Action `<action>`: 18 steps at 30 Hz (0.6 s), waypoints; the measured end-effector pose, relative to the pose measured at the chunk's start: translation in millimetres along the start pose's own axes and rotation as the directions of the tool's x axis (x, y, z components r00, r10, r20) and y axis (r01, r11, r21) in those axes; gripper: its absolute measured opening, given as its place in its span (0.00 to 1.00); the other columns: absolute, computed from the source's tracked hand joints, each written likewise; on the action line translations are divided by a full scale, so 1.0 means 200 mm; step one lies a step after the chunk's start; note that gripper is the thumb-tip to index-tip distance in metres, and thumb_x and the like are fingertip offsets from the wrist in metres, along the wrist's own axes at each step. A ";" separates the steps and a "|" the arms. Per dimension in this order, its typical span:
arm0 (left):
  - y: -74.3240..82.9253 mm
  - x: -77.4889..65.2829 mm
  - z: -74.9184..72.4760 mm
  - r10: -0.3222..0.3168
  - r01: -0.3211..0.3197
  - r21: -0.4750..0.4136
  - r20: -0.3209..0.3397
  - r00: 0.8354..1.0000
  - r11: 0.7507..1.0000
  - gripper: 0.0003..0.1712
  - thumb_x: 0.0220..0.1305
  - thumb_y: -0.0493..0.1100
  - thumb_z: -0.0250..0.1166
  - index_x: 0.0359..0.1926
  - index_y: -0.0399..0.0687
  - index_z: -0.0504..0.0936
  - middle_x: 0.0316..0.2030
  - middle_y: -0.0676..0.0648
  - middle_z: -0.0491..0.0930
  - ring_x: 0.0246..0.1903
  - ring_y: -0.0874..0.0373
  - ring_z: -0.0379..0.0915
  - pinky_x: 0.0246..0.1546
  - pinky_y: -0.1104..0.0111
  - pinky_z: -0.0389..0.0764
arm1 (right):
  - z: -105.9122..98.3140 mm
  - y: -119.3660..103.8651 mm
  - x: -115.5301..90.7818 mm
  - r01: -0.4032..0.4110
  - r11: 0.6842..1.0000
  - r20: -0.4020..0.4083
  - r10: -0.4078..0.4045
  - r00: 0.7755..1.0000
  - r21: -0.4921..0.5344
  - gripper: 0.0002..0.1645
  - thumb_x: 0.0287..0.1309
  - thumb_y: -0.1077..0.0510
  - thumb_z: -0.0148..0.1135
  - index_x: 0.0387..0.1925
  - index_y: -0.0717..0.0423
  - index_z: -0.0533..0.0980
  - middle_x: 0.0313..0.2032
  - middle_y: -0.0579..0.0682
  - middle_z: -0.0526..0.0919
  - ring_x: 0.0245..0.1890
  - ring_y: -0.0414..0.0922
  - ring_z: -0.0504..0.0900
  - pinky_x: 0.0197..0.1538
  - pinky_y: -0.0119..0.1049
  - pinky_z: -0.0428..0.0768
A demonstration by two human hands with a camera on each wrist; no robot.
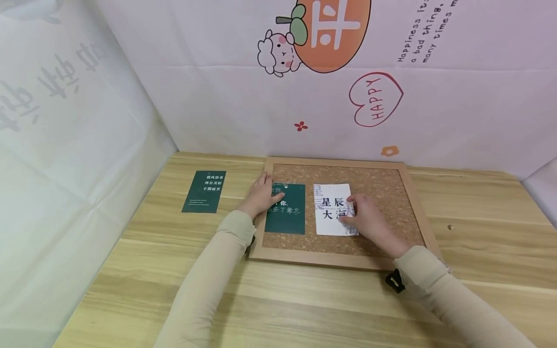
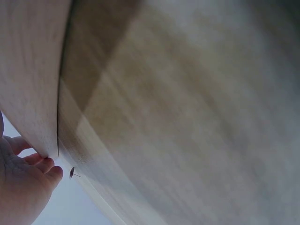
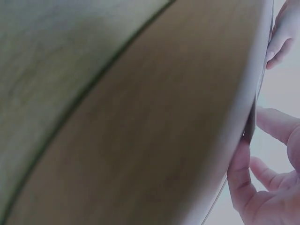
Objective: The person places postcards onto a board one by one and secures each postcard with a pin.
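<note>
A cork board (image 1: 378,183) in a pale wooden frame lies on the table. My left hand (image 1: 259,195) rests on its left side, fingers over the frame and thumb touching a dark green card (image 1: 285,224) with white characters. A small tack shows near that card's top edge. Right of it lies a white card (image 1: 324,227) with black and faint purple characters. My right hand (image 1: 370,220) pinches the white card's right edge between thumb and fingers. In the right wrist view, that edge stands slightly raised at the fingertips (image 3: 241,152).
Another dark green card (image 1: 203,191) lies on the table left of the board. A small brass-coloured thumbtack (image 1: 450,226) sits to the board's right. Another tack (image 2: 72,172) shows near my left fingers in the left wrist view. A printed cloth (image 1: 217,96) hangs behind the table.
</note>
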State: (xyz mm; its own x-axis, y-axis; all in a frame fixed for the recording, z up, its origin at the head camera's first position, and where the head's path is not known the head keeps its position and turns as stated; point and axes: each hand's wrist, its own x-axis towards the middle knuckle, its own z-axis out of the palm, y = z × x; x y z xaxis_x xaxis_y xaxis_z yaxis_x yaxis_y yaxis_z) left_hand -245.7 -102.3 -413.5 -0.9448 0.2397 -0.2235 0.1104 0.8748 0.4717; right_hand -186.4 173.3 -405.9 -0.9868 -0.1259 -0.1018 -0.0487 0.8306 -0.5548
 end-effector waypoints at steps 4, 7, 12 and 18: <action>0.00 0.00 0.00 0.003 -0.003 0.013 0.000 1.000 1.000 0.41 0.71 0.55 0.52 0.73 0.38 0.49 0.76 0.37 0.37 0.76 0.44 0.34 0.75 0.56 0.46 | 0.00 0.00 0.00 -0.015 1.000 0.001 0.015 1.000 0.007 0.34 0.53 0.58 0.69 0.55 0.73 0.67 0.48 0.68 0.72 0.43 0.55 0.72 0.46 0.49 0.74; 0.00 0.00 0.00 0.002 -0.002 0.018 0.001 1.000 1.000 0.41 0.71 0.55 0.52 0.73 0.37 0.49 0.75 0.37 0.37 0.76 0.44 0.34 0.75 0.55 0.46 | 0.00 -0.01 -0.01 -0.024 1.000 0.000 0.024 1.000 0.011 0.33 0.53 0.58 0.68 0.55 0.73 0.67 0.49 0.68 0.72 0.45 0.57 0.72 0.47 0.49 0.74; 0.00 0.01 0.01 0.003 -0.003 0.018 0.001 1.000 1.000 0.41 0.71 0.55 0.52 0.73 0.37 0.49 0.75 0.37 0.37 0.76 0.44 0.34 0.75 0.55 0.46 | 0.00 -0.01 -0.01 -0.043 0.999 0.012 0.043 0.999 0.005 0.33 0.54 0.57 0.68 0.55 0.71 0.67 0.48 0.67 0.72 0.46 0.57 0.72 0.47 0.49 0.74; 0.00 0.00 0.00 0.007 -0.007 -0.007 -0.005 1.000 1.000 0.40 0.71 0.55 0.52 0.73 0.38 0.49 0.75 0.37 0.37 0.76 0.43 0.34 0.75 0.55 0.47 | -0.01 -0.01 -0.02 -0.072 0.997 0.034 0.072 0.997 -0.006 0.34 0.55 0.55 0.67 0.58 0.70 0.66 0.50 0.67 0.70 0.46 0.56 0.71 0.49 0.51 0.73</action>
State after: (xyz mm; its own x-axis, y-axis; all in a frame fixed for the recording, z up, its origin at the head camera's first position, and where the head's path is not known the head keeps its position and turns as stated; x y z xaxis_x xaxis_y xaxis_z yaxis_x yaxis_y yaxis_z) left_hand -245.5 -102.3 -414.3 -0.9456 0.2437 -0.2157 0.1150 0.8702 0.4790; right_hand -183.3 172.1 -402.7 -0.9820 -0.0842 -0.1692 0.0211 0.8408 -0.5409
